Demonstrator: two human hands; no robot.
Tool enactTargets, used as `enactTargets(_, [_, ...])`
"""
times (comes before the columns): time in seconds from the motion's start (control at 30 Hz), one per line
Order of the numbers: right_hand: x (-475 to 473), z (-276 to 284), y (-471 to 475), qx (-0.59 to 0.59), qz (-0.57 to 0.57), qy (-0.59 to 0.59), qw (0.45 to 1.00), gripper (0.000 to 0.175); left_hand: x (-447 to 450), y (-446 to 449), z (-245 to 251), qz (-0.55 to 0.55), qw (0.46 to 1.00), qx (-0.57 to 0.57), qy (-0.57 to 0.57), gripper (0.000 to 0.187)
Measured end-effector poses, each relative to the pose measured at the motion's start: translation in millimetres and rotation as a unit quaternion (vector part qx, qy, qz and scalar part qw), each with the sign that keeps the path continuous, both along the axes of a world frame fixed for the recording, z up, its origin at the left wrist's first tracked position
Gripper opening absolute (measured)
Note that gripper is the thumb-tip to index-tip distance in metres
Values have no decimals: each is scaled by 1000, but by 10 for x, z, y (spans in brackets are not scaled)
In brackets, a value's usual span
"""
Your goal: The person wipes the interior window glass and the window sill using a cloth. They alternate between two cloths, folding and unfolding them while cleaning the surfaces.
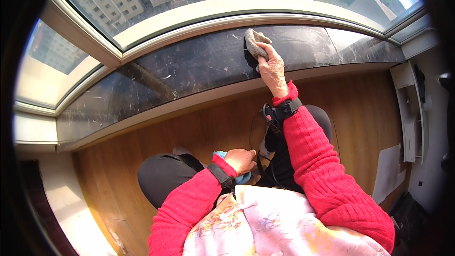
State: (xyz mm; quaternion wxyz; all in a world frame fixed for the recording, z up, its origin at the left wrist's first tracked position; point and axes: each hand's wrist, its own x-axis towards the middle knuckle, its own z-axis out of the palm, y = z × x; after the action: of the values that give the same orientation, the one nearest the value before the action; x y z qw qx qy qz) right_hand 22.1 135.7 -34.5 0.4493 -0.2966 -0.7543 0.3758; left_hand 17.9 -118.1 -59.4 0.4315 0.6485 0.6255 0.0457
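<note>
My right hand [273,67] reaches forward and grips a crumpled grey-beige cloth [254,41]. It presses the cloth onto the glossy black stone windowsill [199,60], close to the window frame. Beside the cloth lies a dark, shiny patch of stone; pale streaks and smudges mark the surface elsewhere. My left hand [241,161] rests low in front of my body, fingers curled around a light-blue cloth [244,178] that shows on both sides of it. Most of that cloth is hidden by the hand and sleeve.
Beyond the sill stands a window with a pale frame [122,57], buildings visible outside. Wooden flooring [142,142] lies below. A black cable [261,160] hangs between my bent knees from a wrist-strapped device [273,115]. At right are a white shelf unit [408,113] and a white sheet [386,170].
</note>
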Motion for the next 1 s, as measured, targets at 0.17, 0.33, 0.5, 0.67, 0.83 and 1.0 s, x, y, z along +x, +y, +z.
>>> enactTargets(0.17, [-402, 37, -496, 31, 134, 3, 990, 33, -52, -36, -26, -7, 1000, -14, 21, 40])
enactTargets(0.33, [-605, 96, -954, 8, 261, 24, 965, 37, -41, -97, -96, 14, 1000, -10, 23, 34])
enactTargets(0.5, [-511, 253, -1335, -311, 415, 64, 853, 36, -58, -168, -380, 9, 998, 15, 60, 36])
enactTargets(0.67, [-228, 393, -1030, -519, 379, 151, 751, 34, -95, -175, -422, 69, 975, 213, -3, 29])
enactTargets(0.83, [9, 395, -564, -588, 348, 306, 663, 37, -137, -7, -85, 87, 989, 101, -62, 35])
enactTargets(1.0, [131, 244, -368, -658, 317, 348, 589, 31, -250, 167, 288, 85, 962, 68, -252, 27])
